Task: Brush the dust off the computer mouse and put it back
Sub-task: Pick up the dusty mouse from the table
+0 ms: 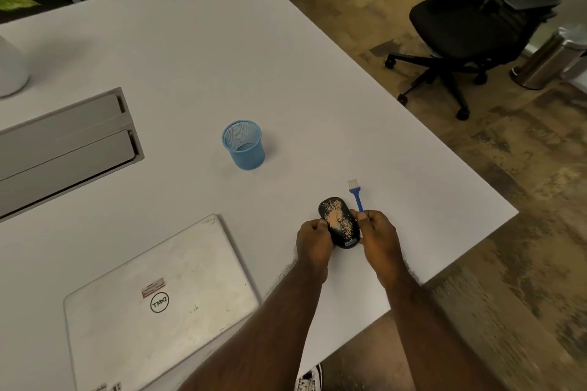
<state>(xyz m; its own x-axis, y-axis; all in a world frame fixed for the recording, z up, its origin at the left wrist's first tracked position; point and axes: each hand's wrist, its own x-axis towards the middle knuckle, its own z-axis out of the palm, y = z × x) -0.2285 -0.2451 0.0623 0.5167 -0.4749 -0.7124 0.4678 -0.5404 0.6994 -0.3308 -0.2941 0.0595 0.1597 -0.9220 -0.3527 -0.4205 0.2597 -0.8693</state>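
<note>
While the mouse (340,221) sits near the right front edge of the white desk (197,51), thickly speckled with tan dust along its back, the left hand (313,240) curls its fingers against the mouse's left flank to steady it, and the right hand (378,233) pinches the lower end of the small blue brush (356,195), whose pale bristles point away across the desk, just beside the mouse. From where I stand, the next move looks like bringing the bristles over the far end of the mouse and sweeping in short strokes toward one side, with the left hand holding firm so the mouse doesn't skate, and tilting it a little so the grit falls off rather than spreading. Sweeping away from the closed laptop (158,292) would keep the dust off its lid. Whether the mouse is lifted or resting on the desk I cannot tell; its underside and right flank are hidden behind the hands. How the right thumb lies on the brush handle is too small to read, and the blue mesh cup (244,144) stands well apart.
</note>
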